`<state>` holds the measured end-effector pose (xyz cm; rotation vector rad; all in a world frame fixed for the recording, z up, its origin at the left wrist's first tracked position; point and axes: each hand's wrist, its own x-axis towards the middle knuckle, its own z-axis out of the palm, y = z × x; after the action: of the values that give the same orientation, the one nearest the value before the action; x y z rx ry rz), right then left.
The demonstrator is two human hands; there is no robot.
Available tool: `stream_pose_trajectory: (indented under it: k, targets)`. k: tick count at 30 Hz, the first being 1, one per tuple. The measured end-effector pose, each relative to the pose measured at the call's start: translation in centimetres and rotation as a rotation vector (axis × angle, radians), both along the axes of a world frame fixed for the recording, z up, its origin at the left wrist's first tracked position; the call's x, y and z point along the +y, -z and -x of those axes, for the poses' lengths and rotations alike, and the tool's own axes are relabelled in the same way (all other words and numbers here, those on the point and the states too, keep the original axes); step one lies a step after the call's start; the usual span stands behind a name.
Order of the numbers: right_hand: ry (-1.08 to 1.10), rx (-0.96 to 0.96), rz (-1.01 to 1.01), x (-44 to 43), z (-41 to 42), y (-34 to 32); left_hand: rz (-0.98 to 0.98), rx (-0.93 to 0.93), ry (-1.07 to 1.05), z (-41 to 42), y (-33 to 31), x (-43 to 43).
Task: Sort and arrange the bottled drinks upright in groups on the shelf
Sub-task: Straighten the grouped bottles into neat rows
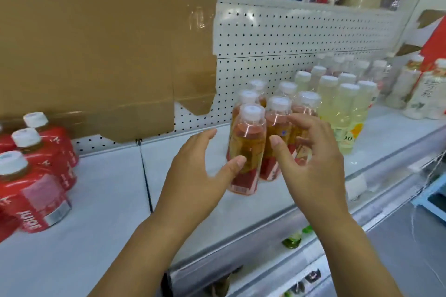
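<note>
White shelf (108, 188), amber bottle (248, 137) upright between spread left hand (193, 171), right hand (311, 164), neither gripping

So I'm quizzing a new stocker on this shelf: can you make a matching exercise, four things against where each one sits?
Things
1. red-wrapped bottles
2. amber bottles
3. pale yellow bottles
4. cardboard sheet

Places
A. middle of the shelf
B. up against the pegboard, at the back left
C. far left of the shelf
D. just right of the amber group

Pairs: 1-C, 2-A, 3-D, 4-B
</note>
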<state>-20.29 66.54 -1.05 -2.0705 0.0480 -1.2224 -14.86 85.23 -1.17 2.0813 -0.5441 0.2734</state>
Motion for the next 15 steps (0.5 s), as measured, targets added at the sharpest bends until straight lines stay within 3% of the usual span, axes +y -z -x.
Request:
stream_pose_trajectory:
  k: [5, 10, 15]
  targets:
    - [-0.119, 0.157, -0.080, -5.4, -2.5, -1.4, 0.096, 0.103, -0.032, -1.1, 0.4, -5.2]
    - [-0.201, 0.376, 0.085, -6.9, -5.8, -2.2, 0.136, 0.136, -0.108, -1.1, 0.1, -7.0]
    - [-0.265, 0.322, 0.098, -7.3, -6.3, -2.2, 0.208, 0.145, -0.262, -0.1, 0.0, -6.1]
